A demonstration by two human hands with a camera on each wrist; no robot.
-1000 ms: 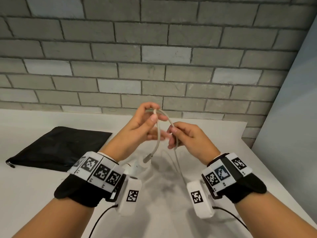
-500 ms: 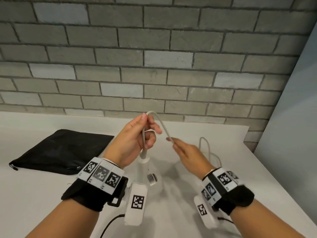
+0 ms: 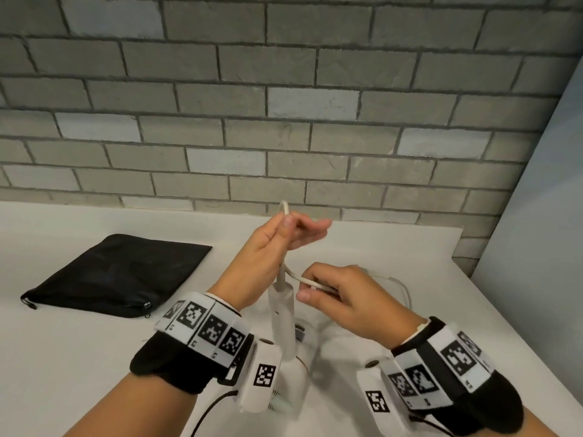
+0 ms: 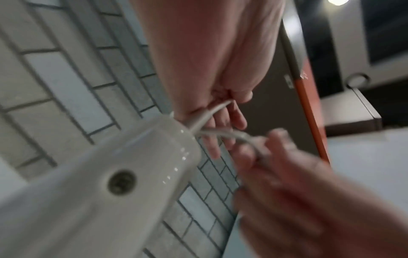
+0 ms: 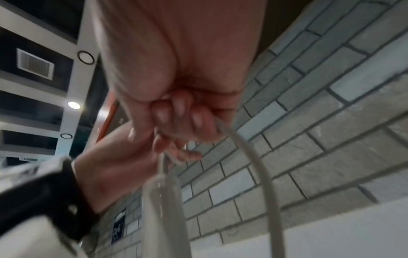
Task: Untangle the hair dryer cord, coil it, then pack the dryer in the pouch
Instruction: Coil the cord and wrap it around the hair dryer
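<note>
The white hair dryer (image 3: 284,320) stands handle-up on the white table (image 3: 79,357), its head hidden behind my left wrist camera. Its off-white cord (image 3: 285,208) rises from the handle tip in a loop, which my left hand (image 3: 285,234) pinches between thumb and forefinger, the other fingers spread. My right hand (image 3: 328,291) grips the same cord (image 3: 307,280) lower down, just right of the handle. The rest of the cord trails off to the right behind that hand. The left wrist view shows the handle (image 4: 123,167) and cord (image 4: 223,133); the right wrist view shows curled fingers (image 5: 176,111) round the cord (image 5: 253,151).
A black drawstring pouch (image 3: 120,275) lies flat on the table to the left, its closed mouth towards me. A grey brick wall (image 3: 284,121) backs the table. The table's right edge (image 3: 492,313) runs diagonally beside my right forearm, with a pale panel beyond.
My right hand has come back down and left, and now grips the cord beside the handle. My left hand still holds the loop above the handle.
</note>
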